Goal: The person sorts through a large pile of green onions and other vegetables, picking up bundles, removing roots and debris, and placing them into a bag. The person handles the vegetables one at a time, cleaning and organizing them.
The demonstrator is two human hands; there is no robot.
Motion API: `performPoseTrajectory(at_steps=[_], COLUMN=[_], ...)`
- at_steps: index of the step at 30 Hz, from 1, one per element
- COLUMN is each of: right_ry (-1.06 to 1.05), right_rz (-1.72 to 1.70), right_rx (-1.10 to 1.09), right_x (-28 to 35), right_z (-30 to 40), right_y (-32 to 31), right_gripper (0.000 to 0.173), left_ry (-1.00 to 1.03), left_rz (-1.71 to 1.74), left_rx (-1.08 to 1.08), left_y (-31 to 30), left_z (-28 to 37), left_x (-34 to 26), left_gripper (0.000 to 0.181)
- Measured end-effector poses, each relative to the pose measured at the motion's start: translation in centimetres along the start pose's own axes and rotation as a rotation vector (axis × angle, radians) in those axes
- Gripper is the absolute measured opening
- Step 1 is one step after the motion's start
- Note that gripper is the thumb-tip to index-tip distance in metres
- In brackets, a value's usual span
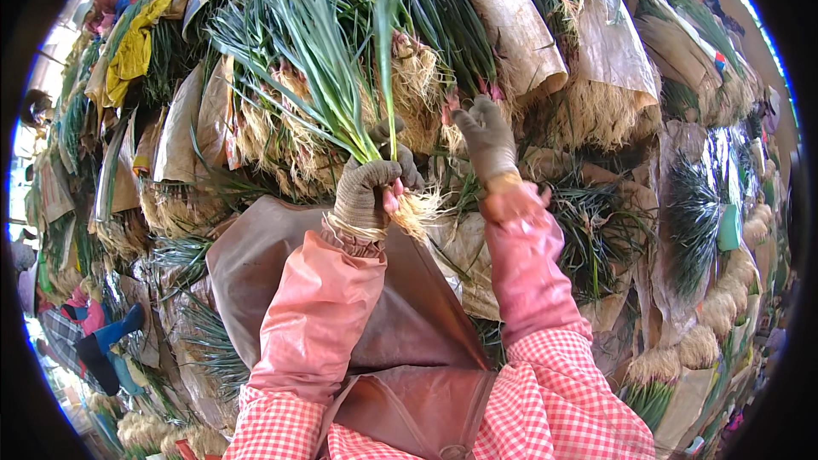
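In my gloved left hand (pixel 370 188) is a small bunch of scallions (pixel 345 108). Their green leaves fan up and to the left, and the pink bulbs (pixel 393 197) and pale roots (pixel 418 212) stick out below the fingers. My gloved right hand (pixel 489 137) is up at the edge of a heap of scallions (pixel 447 32), its fingers bent beside some pink bulbs (pixel 450 108). Whether those fingers grip a stalk is hard to make out. Both gloves are grey-brown and soiled, worn with pink sleeve covers.
A brown waterproof apron (pixel 287 287) covers my lap. Sheets of woven sacking (pixel 511 25) wrap scallion bundles at the upper right. Loose leaves (pixel 594 236) lie right of my forearm. A yellow cloth (pixel 131 54) hangs at upper left; a person in blue boots (pixel 121 326) is at far left.
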State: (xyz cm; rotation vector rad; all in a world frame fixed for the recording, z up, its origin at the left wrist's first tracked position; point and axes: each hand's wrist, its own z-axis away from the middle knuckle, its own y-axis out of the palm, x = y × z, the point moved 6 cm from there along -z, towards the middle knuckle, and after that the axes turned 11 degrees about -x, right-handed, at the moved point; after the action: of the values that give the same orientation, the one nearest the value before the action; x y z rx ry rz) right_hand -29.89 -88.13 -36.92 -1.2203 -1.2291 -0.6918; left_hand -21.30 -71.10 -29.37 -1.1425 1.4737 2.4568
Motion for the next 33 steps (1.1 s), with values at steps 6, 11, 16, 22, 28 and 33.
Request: performPoseTrajectory(at_steps=[6,11,16,22,28,33], right_ry=[0.306,-0.250,-0.612,0.585,0.575,0.675], right_rz=[-0.828,0.634,0.248,-0.711,-1.411,-0.844], right_rx=[-0.237,0.080,0.226,0.044,-0.200,0.022], right_x=[6.5,4.3,6.7,2.7,5.7,2.2], right_z=[-0.1,3.2,10.3,8.3,4.9,6.9], right_y=[-4.9,-5.0,-2.4,2.7,-0.9,4.0], right_gripper=[0.009,0.011,0.015,0.016,0.017,0.015], left_ry=[-0.008,-0.104,-0.183,-0.116,-0.196,-0.243], left_rz=[-0.091,-0.186,-0.604,-0.688,-0.675,-0.811], left_rx=[0.100,-0.151,-0.232,-0.261,-0.326,-0.271], left_y=[-3.3,-0.9,-1.9,-3.9,-3.6,-3.5], left_z=[-1.7,-1.7,-2.6,-2.5,-0.4,-1.0], left_x=[0.2,1.4,3.0,4.2,2.2,2.6], left_gripper=[0.019,0.020,0.015,0.014,0.013,0.020])
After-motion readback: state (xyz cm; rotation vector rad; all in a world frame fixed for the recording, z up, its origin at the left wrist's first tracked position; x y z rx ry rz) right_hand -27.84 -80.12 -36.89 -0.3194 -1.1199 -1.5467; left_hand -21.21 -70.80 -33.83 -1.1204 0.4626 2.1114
